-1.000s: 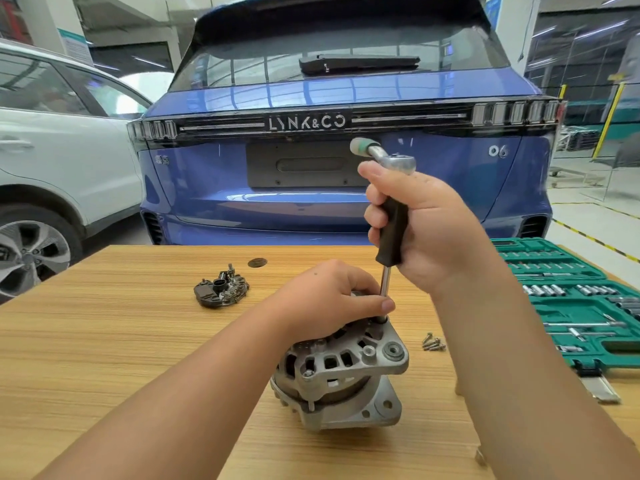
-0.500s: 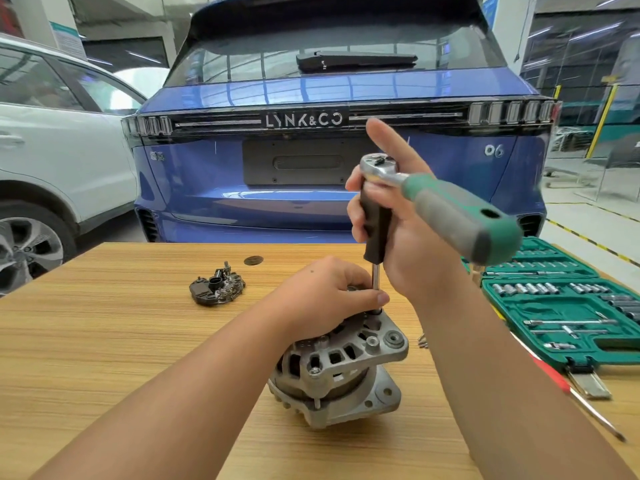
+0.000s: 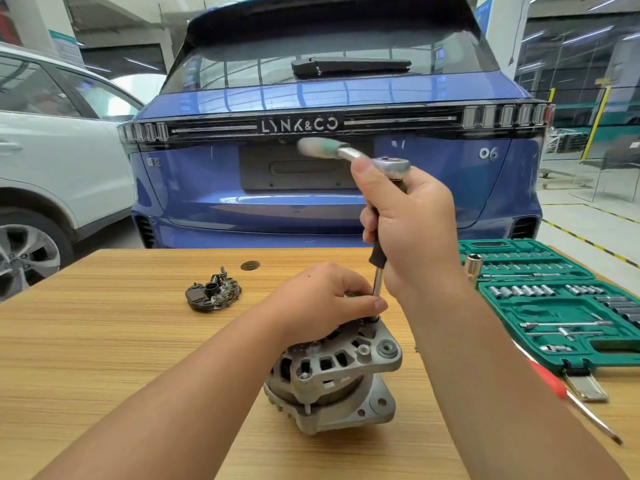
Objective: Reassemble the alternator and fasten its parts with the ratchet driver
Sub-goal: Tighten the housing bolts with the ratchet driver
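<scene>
Upright on the table [image 3: 104,341], a grey ribbed alternator [image 3: 334,379].

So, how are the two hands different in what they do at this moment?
The right hand is raised and grips the upright extension bar under the ratchet driver; the left hand lies low on top of the alternator. The right hand's fist stands vertical, while the left hand's fingertips steady the bar's lower end. Both are bare and work on one fastener.

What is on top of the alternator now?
The left hand rests on the alternator, and the ratchet driver, held upright by the right hand, stands at its top edge. The fastener beneath the tip is covered by fingers.
</scene>
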Tool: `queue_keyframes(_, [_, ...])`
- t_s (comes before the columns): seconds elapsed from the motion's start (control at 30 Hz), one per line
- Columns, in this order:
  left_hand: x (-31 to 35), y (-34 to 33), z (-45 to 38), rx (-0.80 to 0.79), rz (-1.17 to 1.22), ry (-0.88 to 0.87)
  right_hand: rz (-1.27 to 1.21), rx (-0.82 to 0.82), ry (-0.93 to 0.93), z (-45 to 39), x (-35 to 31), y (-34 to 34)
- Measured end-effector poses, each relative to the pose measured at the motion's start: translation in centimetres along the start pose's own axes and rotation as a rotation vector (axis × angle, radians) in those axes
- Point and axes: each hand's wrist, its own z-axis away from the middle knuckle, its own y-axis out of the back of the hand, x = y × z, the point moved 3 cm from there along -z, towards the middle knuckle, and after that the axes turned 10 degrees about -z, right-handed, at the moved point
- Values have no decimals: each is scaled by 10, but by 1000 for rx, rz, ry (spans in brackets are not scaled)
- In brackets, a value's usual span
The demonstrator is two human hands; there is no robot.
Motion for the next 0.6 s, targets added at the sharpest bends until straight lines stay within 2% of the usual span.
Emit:
queue_keyframes(0.07, [-1,1,-1,4,7,-2,-113,-101,-126,-2,-2,2])
queue_keyframes(0.17, [-2,1,-1,16,23,10,-457,-304,-340,-6,-6,7])
queue_keyframes(0.23, [-1,1,-1,19,35,13,-464,-322,-256,-5,-2,6])
queue_keyframes(0.33, [0,1,0,24,36,7,-146,-272,101,3,-1,-2])
queue_keyframes(0.37, [-1,1,0,27,35,4,-85,-281,162,5,-1,-5])
queue_keyframes(0.43, [-2,1,0,36,42,8,-124,-365,136,6,-4,-8])
queue_keyframes(0.5, [-4,0,0,39,47,11,-241,-451,21,5,-8,-11])
queue_keyframes(0.6, [-4,0,-1,41,43,11,-307,-407,-89,2,-11,-11])
